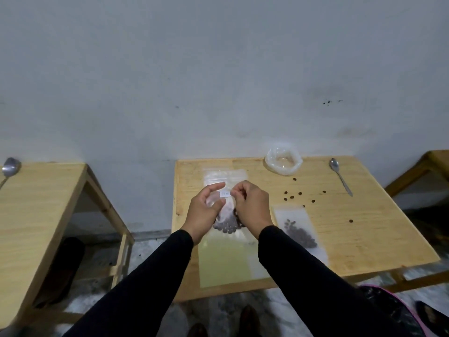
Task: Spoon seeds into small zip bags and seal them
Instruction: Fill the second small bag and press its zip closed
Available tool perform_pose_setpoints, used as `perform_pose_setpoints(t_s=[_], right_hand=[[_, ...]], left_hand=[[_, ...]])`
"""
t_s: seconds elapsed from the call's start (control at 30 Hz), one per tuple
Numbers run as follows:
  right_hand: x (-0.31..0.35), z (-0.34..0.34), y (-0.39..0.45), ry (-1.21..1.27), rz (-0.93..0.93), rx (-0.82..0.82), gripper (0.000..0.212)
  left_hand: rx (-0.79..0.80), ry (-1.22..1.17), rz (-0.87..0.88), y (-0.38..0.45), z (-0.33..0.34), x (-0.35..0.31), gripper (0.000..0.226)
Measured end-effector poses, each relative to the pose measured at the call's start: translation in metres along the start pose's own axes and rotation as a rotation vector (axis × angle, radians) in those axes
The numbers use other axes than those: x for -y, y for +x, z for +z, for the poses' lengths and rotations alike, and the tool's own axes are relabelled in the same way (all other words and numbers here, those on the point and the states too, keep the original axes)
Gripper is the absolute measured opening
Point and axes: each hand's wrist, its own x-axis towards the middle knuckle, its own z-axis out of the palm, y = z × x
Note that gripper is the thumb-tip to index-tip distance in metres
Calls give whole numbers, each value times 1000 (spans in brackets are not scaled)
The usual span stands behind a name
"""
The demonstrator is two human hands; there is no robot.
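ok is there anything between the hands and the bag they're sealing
Nothing visible. The left hand and right hand already hold the seed-filled zip bag at its top, above the table. The filled bag and the spoon lie off to the right.

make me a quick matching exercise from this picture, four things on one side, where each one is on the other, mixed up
Things:
1. spoon
2. held zip bag
3. filled zip bag
4. loose seeds

Places:
A. scattered on the table, right of the hands
B. lying flat at the table's near right
C. far right of the table, near the wall
D. between the left hand and right hand

Pairs: 1-C, 2-D, 3-B, 4-A
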Motion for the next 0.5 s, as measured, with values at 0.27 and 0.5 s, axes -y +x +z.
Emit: perform_pose_setpoints(t_s=[0.27,0.5], right_hand=[[9,3,17,-103,-95,-34,10],[11,3,25,-46,-132,-58,5]], left_hand=[[-16,4,48,10,-5,-16,33],[-156,-68,39,21,1,-22,19]])
